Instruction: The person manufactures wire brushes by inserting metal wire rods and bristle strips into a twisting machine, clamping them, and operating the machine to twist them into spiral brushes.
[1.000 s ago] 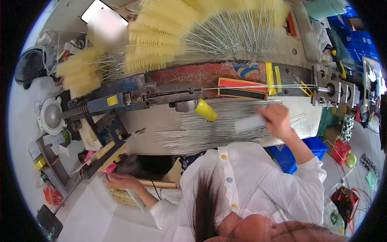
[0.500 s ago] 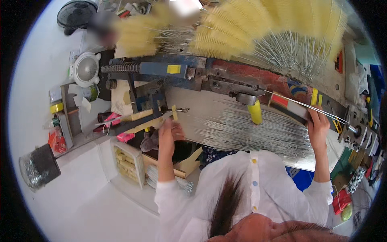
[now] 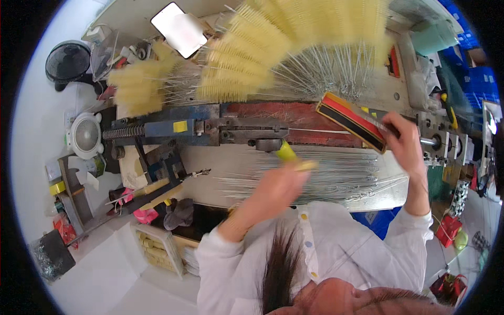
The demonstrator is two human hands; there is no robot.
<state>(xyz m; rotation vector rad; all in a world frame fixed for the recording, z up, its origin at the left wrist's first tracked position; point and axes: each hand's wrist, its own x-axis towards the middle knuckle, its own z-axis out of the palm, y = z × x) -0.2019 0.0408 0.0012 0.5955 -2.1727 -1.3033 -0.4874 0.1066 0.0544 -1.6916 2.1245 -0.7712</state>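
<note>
My right hand grips one end of a long red, black and gold box-shaped block, tilted over the machine's red bed. Beneath the block, a thin metal wire runs from the machine's jaw toward the right. My left hand, slightly blurred, has its fingers closed on a small strip of yellowish bristles. It is just below the jaw's yellow-green handle. Many straight wires lie in a flat pile under and beside this hand.
Yellow bristle brushes with twisted wire stems fan out behind the machine. A phone lies at the back. On the left are a coil spring, a small white fan and a metal arm. A chuck-like mechanism stands at the right end.
The view has shifted. My left hand has come rightward from beside the metal arm, now with the bristle strip. My right hand, earlier at the wires, has raised the block off the bench.
</note>
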